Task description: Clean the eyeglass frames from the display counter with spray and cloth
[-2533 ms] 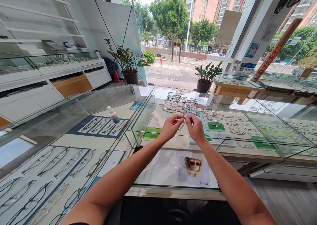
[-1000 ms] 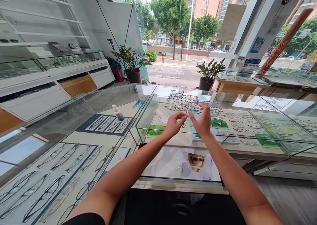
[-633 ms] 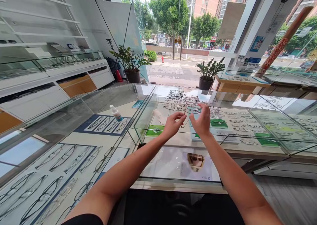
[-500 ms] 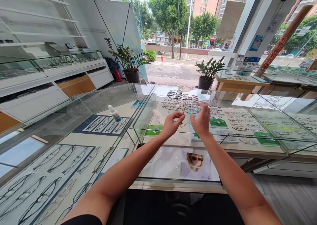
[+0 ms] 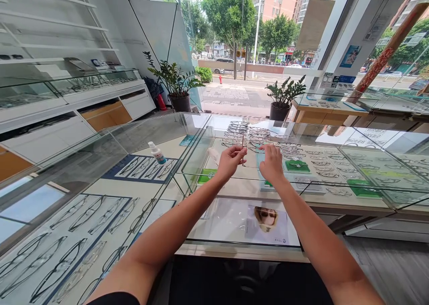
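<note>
My left hand is raised over the glass counter, with thumb and fingers pinched on a thin brown-framed pair of glasses. The frame stands edge-on, so its lenses hardly show. To its right, my right hand is bent with curled fingers, thumb and index finger facing the glasses. A thin temple seems to run across to the right thumb; the exact contact is too fine to make out. Beyond both hands, rows of glasses lie on the counter top.
A white spray bottle stands on the left counter near a tray of glasses. Glass display cases hold more frames and a green box. Potted plants flank the doorway. A poster lies in front.
My left hand has turned the glasses more upright and edge-on. My right hand has come down slightly, its fingers more curled toward the frame. The view has shifted a little.
</note>
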Motion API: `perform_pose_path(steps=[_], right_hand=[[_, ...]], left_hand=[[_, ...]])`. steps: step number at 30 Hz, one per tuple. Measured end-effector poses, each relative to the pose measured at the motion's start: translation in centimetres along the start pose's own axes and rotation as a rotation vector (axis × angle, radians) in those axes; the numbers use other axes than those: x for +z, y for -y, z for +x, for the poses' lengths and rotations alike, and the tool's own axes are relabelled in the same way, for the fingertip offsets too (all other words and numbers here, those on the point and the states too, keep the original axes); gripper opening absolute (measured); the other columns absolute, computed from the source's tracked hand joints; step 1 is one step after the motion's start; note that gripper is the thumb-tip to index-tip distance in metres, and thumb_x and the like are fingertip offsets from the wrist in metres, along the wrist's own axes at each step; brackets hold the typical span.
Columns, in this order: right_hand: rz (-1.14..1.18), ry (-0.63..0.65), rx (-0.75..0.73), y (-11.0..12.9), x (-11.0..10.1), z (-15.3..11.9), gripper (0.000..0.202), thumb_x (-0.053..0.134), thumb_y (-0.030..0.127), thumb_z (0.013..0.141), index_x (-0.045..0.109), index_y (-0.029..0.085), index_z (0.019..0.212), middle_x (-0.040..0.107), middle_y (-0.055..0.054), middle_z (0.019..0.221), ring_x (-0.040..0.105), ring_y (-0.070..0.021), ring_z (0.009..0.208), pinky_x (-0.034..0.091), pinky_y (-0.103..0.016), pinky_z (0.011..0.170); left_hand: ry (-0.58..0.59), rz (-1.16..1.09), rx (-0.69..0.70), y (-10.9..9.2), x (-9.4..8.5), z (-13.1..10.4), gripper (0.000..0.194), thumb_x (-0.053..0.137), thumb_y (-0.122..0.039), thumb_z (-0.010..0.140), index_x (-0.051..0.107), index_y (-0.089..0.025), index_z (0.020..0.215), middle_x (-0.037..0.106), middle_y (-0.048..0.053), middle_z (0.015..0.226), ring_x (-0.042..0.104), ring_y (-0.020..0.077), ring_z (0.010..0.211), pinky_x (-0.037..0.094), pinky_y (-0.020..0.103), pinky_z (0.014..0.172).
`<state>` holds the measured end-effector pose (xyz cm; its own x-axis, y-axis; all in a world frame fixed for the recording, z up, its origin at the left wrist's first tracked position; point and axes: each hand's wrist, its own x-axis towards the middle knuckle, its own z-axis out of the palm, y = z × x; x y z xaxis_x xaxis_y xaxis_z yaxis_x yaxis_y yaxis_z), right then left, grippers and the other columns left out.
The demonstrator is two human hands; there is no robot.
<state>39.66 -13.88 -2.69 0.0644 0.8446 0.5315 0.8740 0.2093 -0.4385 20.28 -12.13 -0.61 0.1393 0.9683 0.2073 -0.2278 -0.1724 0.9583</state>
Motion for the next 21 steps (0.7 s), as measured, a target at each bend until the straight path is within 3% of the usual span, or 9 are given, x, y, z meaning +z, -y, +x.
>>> perform_pose_path(steps=[4, 9, 16, 19, 21], right_hand=[[0.086, 0.013, -0.038, 0.7, -0.6, -0.1, 0.045, 0.058, 0.008, 0.084, 0.066, 0.022, 0.126, 0.070, -0.017, 0.136, 0.060, -0.0390, 0.131, 0.050, -0.060, 0.114], [0.481, 0.060, -0.270, 2.2, -0.8, -0.4, 0.033, 0.069, 0.032, 0.097, 0.068, 0.025, 0.130, 0.075, -0.013, 0.133, 0.068, -0.0348, 0.126, 0.056, -0.056, 0.113], [0.570, 0.054, -0.227, 2.8, 0.2, -0.9, 0.030, 0.071, 0.039, 0.101, 0.073, 0.026, 0.128, 0.081, -0.012, 0.130, 0.072, -0.0330, 0.123, 0.059, -0.055, 0.109], [0.558, 0.023, -0.215, 2.8, 0.1, -1.0, 0.032, 0.069, 0.042, 0.105, 0.074, 0.025, 0.131, 0.082, -0.013, 0.129, 0.073, -0.0320, 0.123, 0.059, -0.054, 0.110], [0.526, -0.012, -0.210, 2.6, -0.1, -1.0, 0.035, 0.067, 0.045, 0.106, 0.074, 0.025, 0.133, 0.081, -0.014, 0.131, 0.073, -0.0328, 0.125, 0.059, -0.055, 0.111]], left_hand=[[0.024, 0.007, 0.018, -0.2, 0.2, -0.2, 0.065, 0.099, -0.073, 0.065, 0.074, -0.018, 0.089, 0.071, 0.006, 0.094, 0.068, 0.0177, 0.091, 0.067, 0.033, 0.079], [0.045, 0.029, 0.069, 0.1, 0.4, -0.5, 0.057, 0.100, -0.065, 0.068, 0.077, -0.017, 0.090, 0.072, 0.012, 0.125, 0.069, 0.0187, 0.095, 0.065, 0.029, 0.073], [0.106, 0.098, 0.088, 0.3, -0.1, -0.3, 0.055, 0.090, -0.071, 0.079, 0.082, -0.018, 0.091, 0.067, 0.016, 0.142, 0.072, 0.0307, 0.117, 0.065, 0.034, 0.077], [0.107, 0.254, 0.238, -0.3, 0.0, -0.7, 0.047, 0.075, -0.067, 0.096, 0.085, -0.021, 0.098, 0.071, 0.017, 0.139, 0.066, 0.0363, 0.137, 0.065, 0.044, 0.096], [0.040, 0.426, 0.403, -1.0, -0.3, -0.7, 0.037, 0.069, -0.056, 0.103, 0.084, -0.023, 0.109, 0.071, 0.017, 0.142, 0.061, 0.0359, 0.145, 0.055, 0.052, 0.117]])
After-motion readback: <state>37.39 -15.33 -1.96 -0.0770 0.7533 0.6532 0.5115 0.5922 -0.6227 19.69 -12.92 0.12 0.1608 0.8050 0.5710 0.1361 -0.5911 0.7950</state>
